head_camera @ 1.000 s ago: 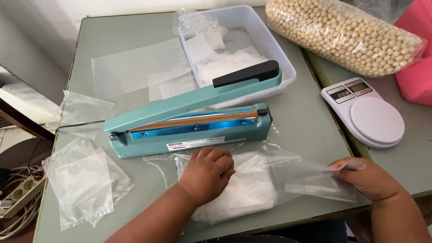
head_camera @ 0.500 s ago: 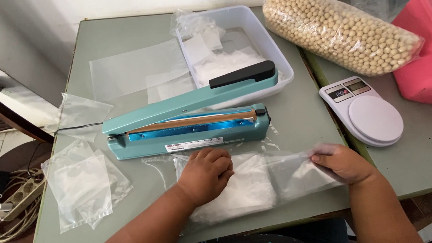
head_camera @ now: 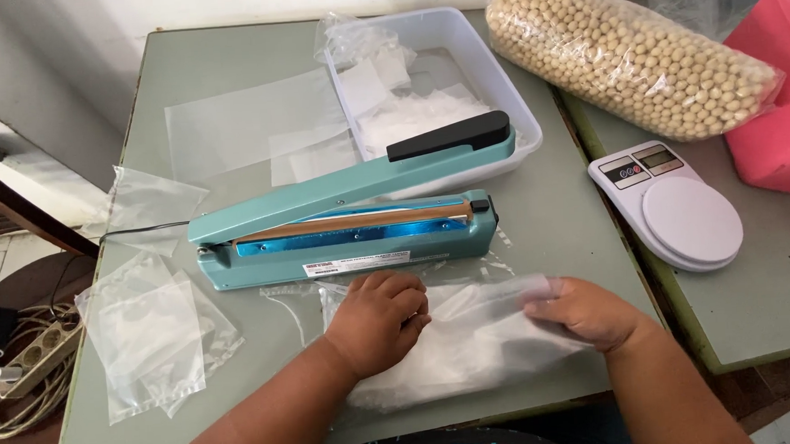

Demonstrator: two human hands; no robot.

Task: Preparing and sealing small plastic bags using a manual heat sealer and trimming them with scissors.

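A clear plastic bag with white powder (head_camera: 473,344) lies flat near the table's front edge. My left hand (head_camera: 377,317) presses down on its left part, fingers curled. My right hand (head_camera: 580,311) pinches the bag's open right end and folds it over toward the middle. Just behind both hands stands a teal impulse sealer (head_camera: 350,220) with its black-handled arm raised.
A white tray (head_camera: 506,108) with filled bags sits behind the sealer. Empty clear bags (head_camera: 149,334) lie at the left. A big bag of pale beans (head_camera: 639,56), a white kitchen scale (head_camera: 674,207) and a pink tub (head_camera: 785,93) are at the right.
My right hand has moved left along the bag, drawing its open end in over the filled part. My left hand has stayed in place on the bag.
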